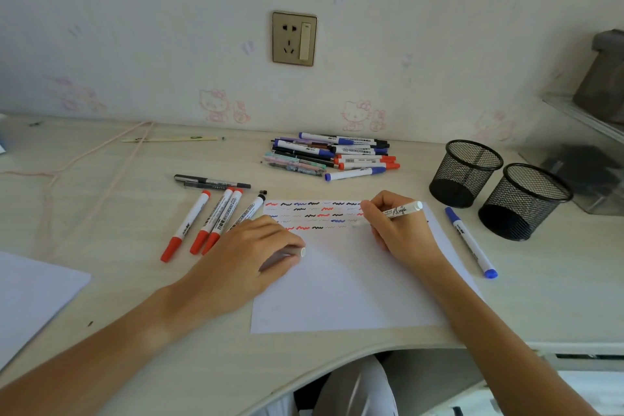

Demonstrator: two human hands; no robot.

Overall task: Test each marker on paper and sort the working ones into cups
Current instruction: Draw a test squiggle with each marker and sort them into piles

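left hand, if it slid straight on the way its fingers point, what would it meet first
Most likely the right hand: the left hand points right across the bare paper, holding a white cap. Depth is hard to judge.

A: What is on the sheet of paper?

B: Short squiggles in red, black and blue, in rows along its far edge. The near part is blank. It lies flat on the desk.

A: Which marker is in use?

B: A white marker with black script on its barrel, held nearly level over the sheet's far right corner. Its white cap lies on the paper's left side.

A: And the rest?

B: Three red-capped markers lie side by side left of the paper. A blue-capped marker lies right of it. A mixed pile of markers sits farther back.

A: The cups?

B: Two black mesh cups stand upright, touching, on the right.
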